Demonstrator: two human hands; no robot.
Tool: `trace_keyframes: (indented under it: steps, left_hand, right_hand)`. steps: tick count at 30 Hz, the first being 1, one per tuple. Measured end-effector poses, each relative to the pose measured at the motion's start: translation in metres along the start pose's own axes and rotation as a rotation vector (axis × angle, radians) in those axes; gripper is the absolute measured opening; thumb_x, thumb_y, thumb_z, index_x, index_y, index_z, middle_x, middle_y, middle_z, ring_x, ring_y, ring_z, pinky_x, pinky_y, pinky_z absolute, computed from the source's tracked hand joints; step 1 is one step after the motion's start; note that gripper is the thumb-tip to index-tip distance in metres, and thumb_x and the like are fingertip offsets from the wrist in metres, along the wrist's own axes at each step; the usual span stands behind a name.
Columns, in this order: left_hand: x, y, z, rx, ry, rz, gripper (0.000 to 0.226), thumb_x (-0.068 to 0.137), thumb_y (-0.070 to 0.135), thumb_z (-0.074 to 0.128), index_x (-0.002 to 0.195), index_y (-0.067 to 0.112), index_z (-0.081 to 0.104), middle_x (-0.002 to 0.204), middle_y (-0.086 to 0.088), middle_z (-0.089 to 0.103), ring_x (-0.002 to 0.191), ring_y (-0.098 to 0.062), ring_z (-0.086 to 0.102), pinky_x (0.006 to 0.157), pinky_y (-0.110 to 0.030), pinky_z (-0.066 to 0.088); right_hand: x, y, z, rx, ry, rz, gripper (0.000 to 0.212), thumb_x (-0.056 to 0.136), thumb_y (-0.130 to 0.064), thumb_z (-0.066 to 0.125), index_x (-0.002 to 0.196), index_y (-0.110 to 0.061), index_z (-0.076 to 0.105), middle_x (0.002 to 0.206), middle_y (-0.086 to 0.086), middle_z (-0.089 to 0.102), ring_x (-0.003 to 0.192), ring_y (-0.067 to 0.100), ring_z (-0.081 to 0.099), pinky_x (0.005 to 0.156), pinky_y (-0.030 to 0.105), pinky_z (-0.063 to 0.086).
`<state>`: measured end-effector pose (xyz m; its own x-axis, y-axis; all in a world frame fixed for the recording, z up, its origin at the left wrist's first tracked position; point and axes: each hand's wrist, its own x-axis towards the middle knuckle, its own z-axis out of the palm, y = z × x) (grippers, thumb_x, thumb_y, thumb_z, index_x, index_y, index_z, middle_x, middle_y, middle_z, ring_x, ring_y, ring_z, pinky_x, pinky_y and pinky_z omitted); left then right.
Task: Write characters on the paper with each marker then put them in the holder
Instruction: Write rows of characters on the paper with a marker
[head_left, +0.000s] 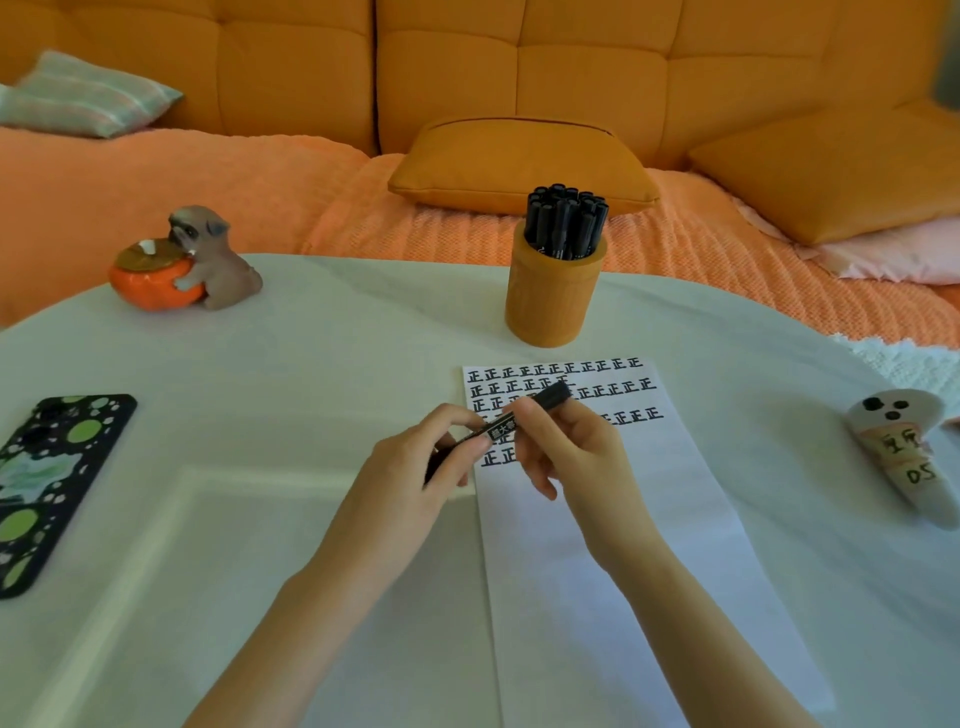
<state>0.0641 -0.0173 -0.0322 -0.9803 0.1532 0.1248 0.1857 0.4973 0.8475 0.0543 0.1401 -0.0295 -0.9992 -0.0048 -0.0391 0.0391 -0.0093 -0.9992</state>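
Left hand (415, 467) and right hand (566, 447) both gripping a black marker (506, 423) at frame centre over white paper with rows of black characters (623, 519), beyond it an orange cylindrical holder (553, 301) packed with upright black markers (566, 221) in the upper middle

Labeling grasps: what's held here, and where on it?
One marker, held over the paper by both hands. The left hand grips the barrel's near end, and the right hand pinches it just below the cap end.

Black marker (524, 415), orange holder (553, 296), white paper (623, 545) bearing black characters.
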Motion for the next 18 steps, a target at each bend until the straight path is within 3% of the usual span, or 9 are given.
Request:
trace_keyframes:
  steps: [6, 13, 18]
  left_hand:
    - [-0.001, 0.004, 0.009, 0.046, -0.069, -0.006, 0.014, 0.096, 0.036, 0.042, 0.088, 0.03, 0.053, 0.063, 0.023, 0.051, 0.058, -0.004, 0.044, 0.052, -0.017, 0.031]
    - [0.001, 0.008, 0.016, 0.025, -0.087, -0.009, 0.019, 0.094, 0.042, 0.04, 0.089, 0.03, 0.053, 0.067, -0.004, 0.053, 0.058, -0.017, 0.042, 0.056, -0.029, 0.032]
    - [0.002, 0.009, 0.017, -0.079, -0.114, -0.026, 0.021, 0.094, 0.039, 0.042, 0.082, 0.027, 0.054, 0.055, 0.008, 0.039, 0.053, -0.009, 0.033, 0.054, -0.024, 0.027]
  right_hand:
    - [-0.002, -0.004, -0.001, 0.066, -0.03, 0.016, 0.028, 0.093, -0.025, 0.057, 0.092, 0.003, 0.055, 0.057, 0.007, 0.054, 0.049, 0.018, 0.039, 0.044, 0.025, 0.028]
    - [0.0, -0.003, -0.004, 0.099, -0.023, 0.035, 0.015, 0.094, -0.02, 0.056, 0.09, -0.005, 0.054, 0.055, 0.006, 0.051, 0.045, 0.012, 0.041, 0.042, 0.017, 0.032]
    - [0.0, -0.003, -0.004, 0.097, -0.029, 0.022, 0.016, 0.096, -0.018, 0.053, 0.084, -0.008, 0.05, 0.054, 0.005, 0.051, 0.044, 0.01, 0.042, 0.043, 0.017, 0.033]
